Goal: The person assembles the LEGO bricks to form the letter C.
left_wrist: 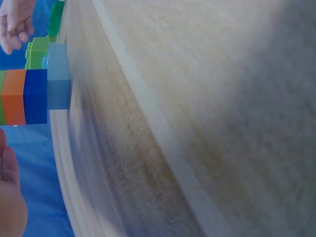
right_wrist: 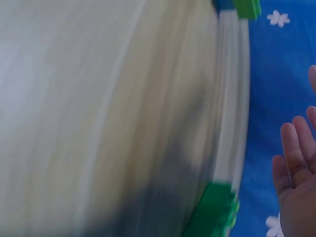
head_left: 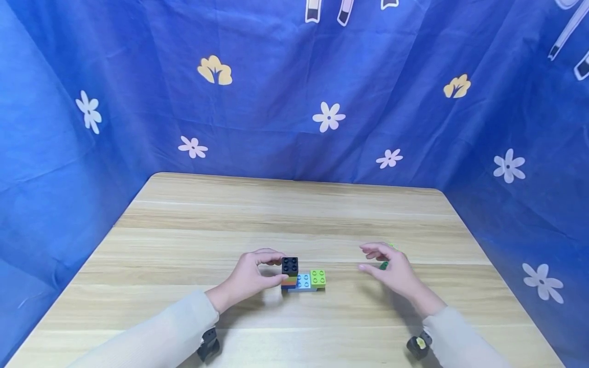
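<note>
In the head view my left hand holds a stack of toy building bricks between thumb and fingers at its left side. A black brick tops the stack. Below it come a green layer, an orange brick and a dark blue brick. The stack stands on a light blue brick, whose right end carries a lime green brick. My right hand hovers to the right with fingers loosely bent and nothing held. Partly hidden behind it, a dark green brick lies on the table.
The wooden table runs back to a blue cloth printed with flowers, which also hangs at both sides. Something bright green peeks out behind the right hand. A dark wrist camera sits below the left wrist.
</note>
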The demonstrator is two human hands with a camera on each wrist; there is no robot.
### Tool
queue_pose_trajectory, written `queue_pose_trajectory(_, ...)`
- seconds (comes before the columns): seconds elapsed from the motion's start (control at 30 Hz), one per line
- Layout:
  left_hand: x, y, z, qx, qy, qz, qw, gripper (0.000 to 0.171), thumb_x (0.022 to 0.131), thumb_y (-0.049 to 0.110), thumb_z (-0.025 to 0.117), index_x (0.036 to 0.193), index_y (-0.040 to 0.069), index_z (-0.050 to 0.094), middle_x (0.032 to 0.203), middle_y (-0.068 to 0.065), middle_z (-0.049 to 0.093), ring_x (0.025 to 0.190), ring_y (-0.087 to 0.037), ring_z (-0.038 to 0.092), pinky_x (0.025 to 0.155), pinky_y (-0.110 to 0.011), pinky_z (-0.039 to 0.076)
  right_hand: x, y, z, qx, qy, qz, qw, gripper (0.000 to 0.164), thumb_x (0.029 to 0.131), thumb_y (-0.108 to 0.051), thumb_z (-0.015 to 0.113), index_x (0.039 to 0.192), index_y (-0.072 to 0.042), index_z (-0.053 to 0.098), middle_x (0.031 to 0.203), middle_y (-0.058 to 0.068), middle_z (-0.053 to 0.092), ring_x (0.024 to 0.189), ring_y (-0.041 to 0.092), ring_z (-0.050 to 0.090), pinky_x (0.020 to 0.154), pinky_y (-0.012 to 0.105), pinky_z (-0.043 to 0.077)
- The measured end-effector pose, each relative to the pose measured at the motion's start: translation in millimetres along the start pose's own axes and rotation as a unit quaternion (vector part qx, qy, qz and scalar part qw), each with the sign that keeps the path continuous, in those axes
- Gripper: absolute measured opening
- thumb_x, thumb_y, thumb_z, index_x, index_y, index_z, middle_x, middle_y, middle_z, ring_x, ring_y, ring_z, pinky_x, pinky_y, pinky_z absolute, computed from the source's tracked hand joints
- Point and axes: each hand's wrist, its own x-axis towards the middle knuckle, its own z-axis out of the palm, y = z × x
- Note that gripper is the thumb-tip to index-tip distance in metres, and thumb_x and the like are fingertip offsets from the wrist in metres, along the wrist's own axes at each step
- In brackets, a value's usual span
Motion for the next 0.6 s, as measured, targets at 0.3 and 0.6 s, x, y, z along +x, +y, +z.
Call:
queue_pose_trajectory(0.3,0.4,0.5,-0.3,0.01,-0.002,-0.004,0.9999,0.038,0.074,0.015,0.082,0.109,0.005,0.069,0.105,-0.003,0.067,0.094,-0.024,0.064,0.087,-0.041,0.051,-29,39,-28,-0.066,0.037,0.038,0.996,0.043,0.076,-0.015,0.081,0.115,-0.007,0.065,0.102,0.005,0.067,0.089,0.019,0.062,0.08,0.03,0.051)
queue_pose_trajectory(0.6,0.8,-0.7,0.5,0.005,-0.005,-0.002,1.0,0.038,0.074,0.015,0.082,0.109,0.004,0.069,0.106,-0.004,0.067,0.094,-0.027,0.064,0.087,-0.041,0.051,-47,54,-39,-0.104,0.054,0.059,0.991,0.046,0.072,-0.011,0.083,0.113,-0.003,0.064,0.1,0.007,0.063,0.087,0.023,0.061,0.077,0.029,0.053)
